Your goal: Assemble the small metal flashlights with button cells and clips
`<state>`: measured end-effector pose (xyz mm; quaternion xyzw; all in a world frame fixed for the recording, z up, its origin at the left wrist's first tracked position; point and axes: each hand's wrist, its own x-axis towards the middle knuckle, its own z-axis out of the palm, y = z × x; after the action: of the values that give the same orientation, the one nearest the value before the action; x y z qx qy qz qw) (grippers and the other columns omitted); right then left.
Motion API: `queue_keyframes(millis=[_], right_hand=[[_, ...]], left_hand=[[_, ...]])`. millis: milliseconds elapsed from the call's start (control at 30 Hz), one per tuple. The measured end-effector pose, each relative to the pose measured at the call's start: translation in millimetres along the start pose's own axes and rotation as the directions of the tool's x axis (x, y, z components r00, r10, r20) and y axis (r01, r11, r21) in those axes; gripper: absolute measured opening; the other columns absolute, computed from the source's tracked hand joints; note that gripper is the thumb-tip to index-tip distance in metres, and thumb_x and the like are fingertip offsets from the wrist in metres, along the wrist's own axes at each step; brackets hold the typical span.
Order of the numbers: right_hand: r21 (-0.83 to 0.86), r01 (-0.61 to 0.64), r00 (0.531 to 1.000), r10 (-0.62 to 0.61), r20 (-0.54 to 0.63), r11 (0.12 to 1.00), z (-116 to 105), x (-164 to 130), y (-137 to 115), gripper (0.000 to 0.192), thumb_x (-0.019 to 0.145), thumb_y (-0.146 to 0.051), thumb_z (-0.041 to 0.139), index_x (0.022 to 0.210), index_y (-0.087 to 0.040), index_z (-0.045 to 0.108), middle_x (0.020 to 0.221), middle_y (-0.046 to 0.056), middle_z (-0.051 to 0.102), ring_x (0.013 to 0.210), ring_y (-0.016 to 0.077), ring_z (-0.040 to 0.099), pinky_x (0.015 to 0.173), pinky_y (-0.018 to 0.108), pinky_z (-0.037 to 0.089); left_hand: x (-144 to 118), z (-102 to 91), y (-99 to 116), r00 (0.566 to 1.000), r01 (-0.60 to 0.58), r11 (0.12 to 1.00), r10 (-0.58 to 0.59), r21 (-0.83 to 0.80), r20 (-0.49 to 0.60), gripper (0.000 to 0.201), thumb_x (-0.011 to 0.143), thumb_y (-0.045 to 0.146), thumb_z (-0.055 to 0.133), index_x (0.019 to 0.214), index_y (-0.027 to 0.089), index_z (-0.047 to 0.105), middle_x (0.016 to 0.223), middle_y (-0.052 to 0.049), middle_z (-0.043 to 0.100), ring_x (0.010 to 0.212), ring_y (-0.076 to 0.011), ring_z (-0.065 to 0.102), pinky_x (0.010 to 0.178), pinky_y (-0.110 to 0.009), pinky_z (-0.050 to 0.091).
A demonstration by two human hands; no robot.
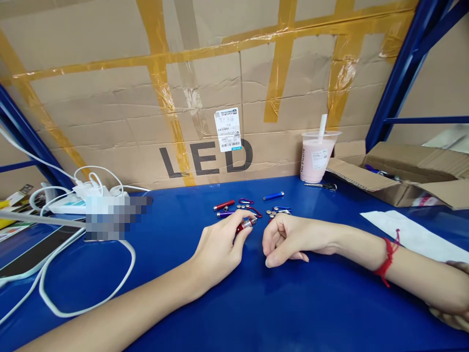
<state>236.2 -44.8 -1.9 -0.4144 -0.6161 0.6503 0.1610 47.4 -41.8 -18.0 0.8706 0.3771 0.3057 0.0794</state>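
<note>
Pinched between the thumb and fingers of my left hand [222, 244] is a small red flashlight [246, 224], its silvery end pointing right. My right hand [284, 239] is beside it, a short gap away, with curled fingers that hide whatever they may hold. Beyond my hands lie a red tube [223, 205], a purple tube [224, 214] and a blue tube [273, 195]. Several button cells [271, 213] sit just behind my right hand. Two small carabiner clips, one purple [245, 201] and one red [256, 212], rest behind my left hand.
A pink drink cup [316, 156] with a straw stands at the back, near keys [321, 186]. An open carton [395, 190] and white paper [414, 230] are at right. White cables [134, 259] and a power strip [69, 205] occupy the left. Taped cardboard [128, 122] backs the blue table [227, 318].
</note>
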Motion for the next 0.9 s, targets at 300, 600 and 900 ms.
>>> queue_keyframes(millis=[300,600,900], right_hand=[[0.008,0.023,1.000,-0.023,0.006,1.000,-0.4,1.3,0.7,0.028,0.053,-0.025,0.078,0.070,-0.009,0.063,0.052,-0.003,0.058,0.033,-0.0009,0.037,0.028,0.008,0.029],[-0.013,0.029,1.000,-0.029,-0.009,0.999,0.3,-0.1,0.7,0.029,0.055,-0.028,0.078,0.072,-0.010,0.062,0.052,-0.004,0.056,0.034,-0.0010,0.036,0.029,0.009,0.028],[-0.021,0.064,0.974,-0.066,-0.215,0.998,1.9,2.0,-0.7,0.036,0.059,-0.036,0.075,0.079,-0.011,0.059,0.046,-0.007,0.045,0.036,-0.0001,0.032,0.032,0.010,0.025]], left_hand=[[0.1,0.8,-0.3,1.000,-0.013,1.000,0.013,0.011,0.002,0.019,0.089,0.024,0.040,0.106,0.029,0.048,0.096,0.007,0.062,0.081,-0.0118,0.059,0.075,-0.020,0.042],[0.1,1.3,-1.5,1.000,-0.016,1.000,0.016,0.009,-0.002,0.018,0.089,0.023,0.040,0.105,0.028,0.048,0.099,0.006,0.061,0.084,-0.0119,0.059,0.074,-0.020,0.042],[-0.7,-0.3,0.9,1.000,-0.020,1.000,0.021,-0.020,0.018,0.017,0.090,0.023,0.038,0.104,0.027,0.047,0.103,0.007,0.060,0.091,-0.0127,0.059,0.073,-0.022,0.042]])
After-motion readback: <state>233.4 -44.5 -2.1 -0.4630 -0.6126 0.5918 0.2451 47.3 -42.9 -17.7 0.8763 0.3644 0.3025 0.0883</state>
